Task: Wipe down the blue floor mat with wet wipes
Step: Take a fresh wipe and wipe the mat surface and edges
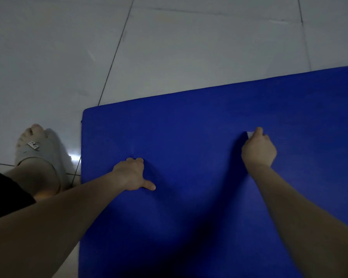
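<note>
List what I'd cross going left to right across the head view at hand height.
Foot in a grey slipper → mat left edge → left hand pressing on the mat → right hand, its fingers gripping a wipe.
</note>
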`<act>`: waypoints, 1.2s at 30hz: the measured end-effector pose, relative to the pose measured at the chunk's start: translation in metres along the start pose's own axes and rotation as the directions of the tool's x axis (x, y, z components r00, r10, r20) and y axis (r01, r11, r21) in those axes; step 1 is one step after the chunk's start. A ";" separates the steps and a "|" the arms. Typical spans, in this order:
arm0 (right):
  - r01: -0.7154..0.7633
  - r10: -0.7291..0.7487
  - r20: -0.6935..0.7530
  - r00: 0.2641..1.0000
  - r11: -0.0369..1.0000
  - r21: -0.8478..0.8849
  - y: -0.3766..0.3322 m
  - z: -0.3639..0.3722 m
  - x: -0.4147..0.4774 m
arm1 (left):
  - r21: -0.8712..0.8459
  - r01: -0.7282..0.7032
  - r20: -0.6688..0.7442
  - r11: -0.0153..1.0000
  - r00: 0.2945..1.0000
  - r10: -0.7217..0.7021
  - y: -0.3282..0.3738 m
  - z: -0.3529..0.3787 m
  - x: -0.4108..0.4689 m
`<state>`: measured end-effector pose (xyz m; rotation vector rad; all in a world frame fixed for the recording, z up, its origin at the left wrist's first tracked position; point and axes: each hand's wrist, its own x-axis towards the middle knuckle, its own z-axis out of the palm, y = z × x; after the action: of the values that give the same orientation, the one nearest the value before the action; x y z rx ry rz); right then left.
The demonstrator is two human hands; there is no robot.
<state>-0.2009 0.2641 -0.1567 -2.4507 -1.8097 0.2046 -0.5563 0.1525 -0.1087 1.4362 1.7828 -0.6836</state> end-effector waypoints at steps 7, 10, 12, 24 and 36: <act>0.397 -0.397 -0.021 0.918 0.915 0.068 -0.099 0.028 -0.089 | 0.033 -0.020 0.121 0.999 0.992 0.016 0.004 -0.010 0.004; 0.551 -0.551 -0.021 0.834 0.830 0.090 -0.127 0.039 -0.131 | 0.105 -0.032 0.130 0.994 0.991 0.018 -0.002 -0.034 0.011; 0.665 -0.674 0.000 0.739 0.730 0.158 -0.138 0.044 -0.155 | 0.231 -0.011 0.029 0.973 1.000 0.004 -0.008 -0.052 0.013; 0.535 -0.538 -0.044 0.842 0.842 -0.067 -0.056 0.035 -0.035 | 0.107 0.034 0.030 0.994 0.999 -0.038 -0.023 -0.061 0.035; 0.372 -0.385 -0.167 0.908 0.922 -0.104 -0.066 0.033 -0.014 | 0.125 0.014 0.022 0.992 1.000 -0.016 -0.024 -0.058 0.038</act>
<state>-0.2729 0.2696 -0.1781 -2.0175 -2.1844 -0.1142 -0.5962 0.2140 -0.1060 1.4924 1.7612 -0.8296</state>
